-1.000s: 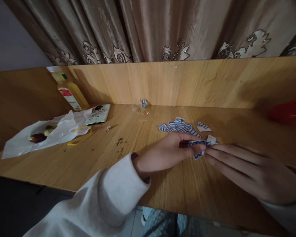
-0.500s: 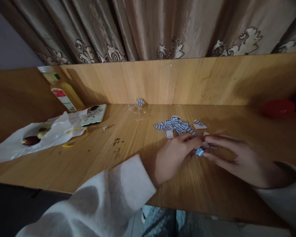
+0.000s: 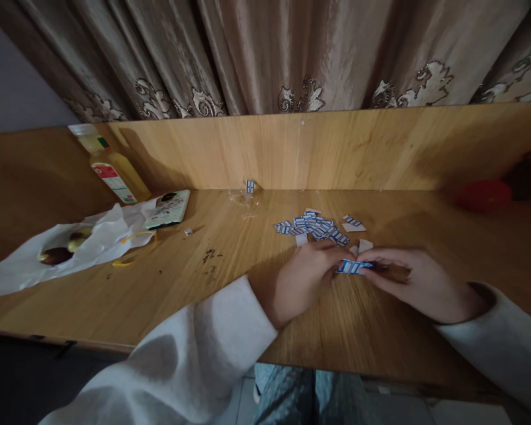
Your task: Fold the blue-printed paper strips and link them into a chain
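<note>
Small blue-and-white cards [image 3: 353, 267] are pinched between my two hands, just above the table. My left hand [image 3: 307, 277] grips their left end, with its fingers partly hidden behind. From the other side, my right hand [image 3: 418, 283] closes thumb and forefinger on their right end. Whether it is one card or a few together I cannot tell. Just beyond my fingers lies a loose pile of similar cards [image 3: 314, 226], some showing plain white backs. A pair of cards [image 3: 354, 224] rests to the right of the pile, and white pieces [image 3: 364, 245] lie near my right fingertips.
Clear plastic wrap [image 3: 243, 199] and a blue-and-white bundle [image 3: 250, 186] are by the back board. To the left are a bottle [image 3: 117, 174], a phone-like object [image 3: 168, 208], white paper [image 3: 17, 268] with fruit-like items, and a die-like cube [image 3: 188, 232]. A red object [image 3: 484, 196] sits far right.
The cards between my hands have turned and now lie straighter across, showing more of their striped face. My right hand has shifted slightly left, uncovering white pieces behind it.
</note>
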`<act>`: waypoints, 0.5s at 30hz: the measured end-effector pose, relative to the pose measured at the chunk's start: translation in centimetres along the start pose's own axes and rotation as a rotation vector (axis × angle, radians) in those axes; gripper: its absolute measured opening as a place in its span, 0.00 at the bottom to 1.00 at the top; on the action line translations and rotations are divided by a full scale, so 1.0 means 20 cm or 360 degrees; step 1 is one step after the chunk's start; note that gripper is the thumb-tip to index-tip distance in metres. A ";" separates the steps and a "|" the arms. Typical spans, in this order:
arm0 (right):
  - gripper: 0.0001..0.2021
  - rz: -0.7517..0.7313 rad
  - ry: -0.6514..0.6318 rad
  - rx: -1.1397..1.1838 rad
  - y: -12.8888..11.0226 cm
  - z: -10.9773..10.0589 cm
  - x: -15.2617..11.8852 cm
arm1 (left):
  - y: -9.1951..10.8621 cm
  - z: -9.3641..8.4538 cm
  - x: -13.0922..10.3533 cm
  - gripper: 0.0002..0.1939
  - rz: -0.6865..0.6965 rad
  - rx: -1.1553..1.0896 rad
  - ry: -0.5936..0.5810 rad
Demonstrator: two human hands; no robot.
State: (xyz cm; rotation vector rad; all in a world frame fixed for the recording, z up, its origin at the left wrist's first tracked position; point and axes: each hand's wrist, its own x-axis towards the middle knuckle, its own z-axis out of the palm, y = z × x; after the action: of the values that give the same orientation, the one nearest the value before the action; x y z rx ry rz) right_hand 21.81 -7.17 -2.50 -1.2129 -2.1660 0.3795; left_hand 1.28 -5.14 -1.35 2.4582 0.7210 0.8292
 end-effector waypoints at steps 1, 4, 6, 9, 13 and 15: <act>0.08 0.0016 -0.0018 0.0014 0.00 0.00 0.00 | 0.00 0.00 0.00 0.12 -0.0039 -0.0015 0.0029; 0.09 0.0041 -0.0031 0.0046 -0.02 0.00 0.00 | 0.01 0.01 0.00 0.07 -0.0220 -0.0034 0.0084; 0.09 0.0033 0.0000 0.0061 -0.02 0.00 0.00 | 0.02 0.00 0.00 0.04 -0.0279 -0.0030 0.0080; 0.09 0.0021 0.0053 0.0125 -0.03 0.00 0.00 | 0.03 -0.01 0.01 0.07 -0.0244 -0.0091 0.0064; 0.10 0.0010 -0.0008 0.0171 -0.04 0.00 0.00 | 0.02 -0.01 0.01 0.09 -0.0205 -0.0176 0.0020; 0.09 0.0010 -0.0042 0.0165 -0.04 0.00 0.00 | 0.02 -0.01 0.01 0.10 -0.0184 -0.0246 0.0051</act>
State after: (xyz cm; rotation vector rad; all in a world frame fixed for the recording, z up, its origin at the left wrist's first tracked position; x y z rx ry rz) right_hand 21.39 -7.58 -2.09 -1.1634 -2.1376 0.5066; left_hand 1.39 -5.28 -0.96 2.2490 0.7726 0.8488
